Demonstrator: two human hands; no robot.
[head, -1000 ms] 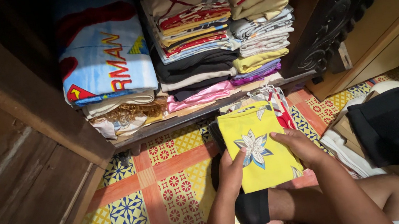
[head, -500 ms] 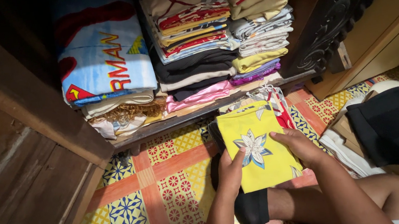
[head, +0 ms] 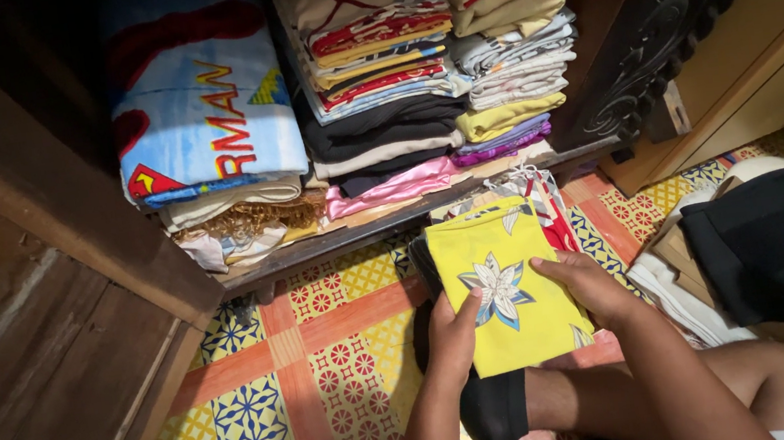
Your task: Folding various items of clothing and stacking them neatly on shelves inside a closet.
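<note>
Both forearms reach up from the bottom edge, over a bent knee. The left hand curls closed on the left edge of a folded yellow cloth, thumb on top. The right hand lies partly open across its right side, fingertips on the flower print. The cloth sits over the patterned floor, just below the front edge of a shelf stacked with folded linens.
</note>
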